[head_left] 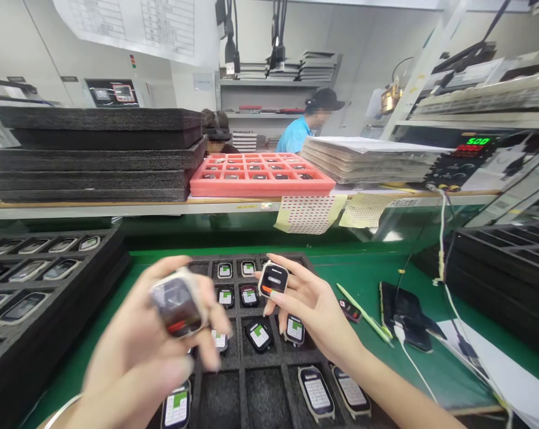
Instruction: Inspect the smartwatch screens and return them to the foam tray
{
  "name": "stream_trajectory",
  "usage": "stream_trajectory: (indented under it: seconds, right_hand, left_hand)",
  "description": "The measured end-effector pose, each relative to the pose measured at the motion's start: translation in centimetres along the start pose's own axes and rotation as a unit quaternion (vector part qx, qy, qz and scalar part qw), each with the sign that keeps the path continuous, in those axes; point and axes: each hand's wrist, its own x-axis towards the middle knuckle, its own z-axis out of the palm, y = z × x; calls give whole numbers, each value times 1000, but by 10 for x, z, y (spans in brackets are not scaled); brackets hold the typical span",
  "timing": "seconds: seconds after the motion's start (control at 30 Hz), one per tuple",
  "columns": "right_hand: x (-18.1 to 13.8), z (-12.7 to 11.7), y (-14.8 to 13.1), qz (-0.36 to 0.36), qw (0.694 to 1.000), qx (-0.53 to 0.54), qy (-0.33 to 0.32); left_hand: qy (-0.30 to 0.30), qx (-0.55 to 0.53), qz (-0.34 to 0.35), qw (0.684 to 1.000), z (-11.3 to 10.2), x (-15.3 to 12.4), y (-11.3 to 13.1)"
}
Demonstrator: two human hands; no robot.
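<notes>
Black foam tray [265,400] — left hand [138,354] holds blurred watch [177,305], right hand [315,308] glossy watch [273,280].

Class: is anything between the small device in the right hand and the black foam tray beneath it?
Nothing visible. The small device, pinched by the right hand, hangs in open air over the black foam tray. The left hand, blurred, holds a second device off to the left, not beneath it.

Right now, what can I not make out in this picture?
Head view only.
The watch in left hand: blurred by motion, screen unreadable.
The wall chart: cut by top edge, print too small.
The black tray: some cells hidden under right hand.
The person in blue: lower body behind red tray.
</notes>
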Motion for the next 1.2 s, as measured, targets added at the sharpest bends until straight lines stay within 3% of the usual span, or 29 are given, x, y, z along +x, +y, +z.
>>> stream_trajectory:
  seconds: [0.2,0.37,0.73,1.0,1.2]
  right_hand:
    - [-3,-3,7,1,1000,-15,-14]
    - [-5,-6,13,1,1000,-14,-25]
    - [-5,-5,17,22,995,-91,41]
    - [-6,-12,18,19,999,-16,-38]
    - [-5,-12,21,10,998,-25,-48]
  left_hand:
    - [-43,-12,-99,994,7,36,-42]
    - [-67,4,-86,994,-4,46,-70]
    - [-93,-32,-101,990,-10,45,-79]
    - [-75,-34,-88,993,-15,50,-82]
    - [-74,-43,-76,993,-15,48,-79]
